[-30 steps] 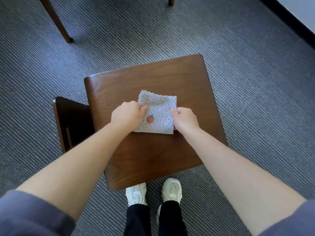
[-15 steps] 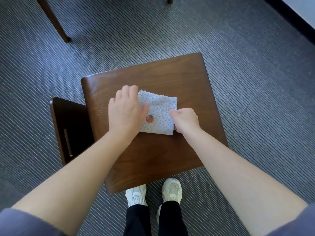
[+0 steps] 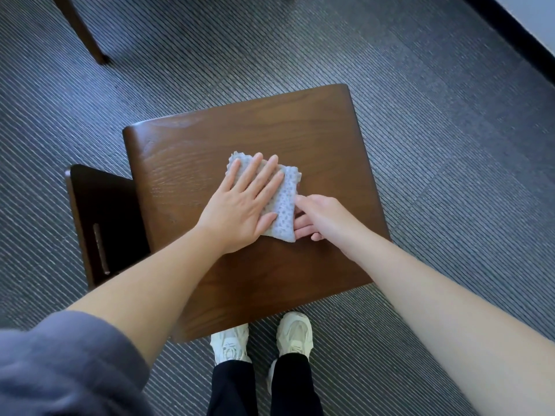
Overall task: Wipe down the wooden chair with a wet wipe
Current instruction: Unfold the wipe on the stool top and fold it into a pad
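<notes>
The wooden chair (image 3: pixel 315 139) stands below me, its brown seat facing up and its dark backrest (image 3: pixel 99 217) at the left. A pale blue dotted wet wipe (image 3: pixel 285 202) lies on the middle of the seat. My left hand (image 3: pixel 243 205) lies flat on the wipe with straight fingers, covering most of it. My right hand (image 3: pixel 321 217) rests on the seat at the wipe's right edge, with its fingertips touching that edge.
Grey ribbed carpet (image 3: pixel 435 145) surrounds the chair. A wooden furniture leg (image 3: pixel 81 28) stands at the upper left. A dark skirting strip (image 3: pixel 516 31) runs along the upper right. My white shoes (image 3: pixel 261 340) are just in front of the seat's near edge.
My left hand let go of the wipe's left edge, opened and moved flat on top of the wipe. My right hand loosened its pinch on the right edge.
</notes>
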`<move>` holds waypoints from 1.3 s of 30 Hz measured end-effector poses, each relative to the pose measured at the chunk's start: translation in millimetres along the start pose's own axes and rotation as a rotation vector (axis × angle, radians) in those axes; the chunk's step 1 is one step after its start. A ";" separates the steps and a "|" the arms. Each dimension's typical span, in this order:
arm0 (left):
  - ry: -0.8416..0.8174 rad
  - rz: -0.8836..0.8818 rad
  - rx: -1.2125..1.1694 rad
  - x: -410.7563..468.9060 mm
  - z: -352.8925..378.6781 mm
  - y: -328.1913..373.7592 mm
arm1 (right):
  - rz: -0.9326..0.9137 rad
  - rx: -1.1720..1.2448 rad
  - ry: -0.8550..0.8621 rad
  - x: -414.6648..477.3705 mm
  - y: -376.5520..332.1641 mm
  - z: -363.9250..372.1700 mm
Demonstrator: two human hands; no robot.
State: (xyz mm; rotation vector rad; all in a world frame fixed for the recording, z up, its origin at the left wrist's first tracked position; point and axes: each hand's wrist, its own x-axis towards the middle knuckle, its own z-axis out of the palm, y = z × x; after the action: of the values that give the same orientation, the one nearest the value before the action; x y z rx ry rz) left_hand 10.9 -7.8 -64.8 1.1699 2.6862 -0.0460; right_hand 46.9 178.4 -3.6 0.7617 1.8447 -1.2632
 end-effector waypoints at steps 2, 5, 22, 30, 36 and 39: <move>-0.010 -0.022 0.006 0.0 -1.5 0.9 | 0.013 -0.051 -0.021 -5.5 6.9 -7.7; -0.059 -0.045 0.019 -0.3 -7.7 2.7 | -0.010 -0.107 0.049 -16.6 18.3 -18.9; 0.123 -0.753 -0.934 -75.0 -29.1 -7.4 | -0.735 -1.183 0.401 59.8 -14.7 49.5; -0.156 -0.713 -1.099 -63.3 -35.1 -23.6 | -0.754 -1.169 0.432 63.5 -9.5 46.6; -0.517 -0.700 -1.493 -43.1 -43.7 -27.3 | -0.774 -1.147 0.460 64.9 -7.2 47.0; -0.486 -0.641 -1.477 -34.3 -49.0 -32.6 | -0.780 -1.164 0.469 65.2 -6.3 46.4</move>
State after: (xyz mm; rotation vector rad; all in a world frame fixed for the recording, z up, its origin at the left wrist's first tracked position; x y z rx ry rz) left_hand 1.1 -49.3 -11.7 -0.1599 1.6963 1.1270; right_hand 18.8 136.2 -65.9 -0.3886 2.8935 -0.1577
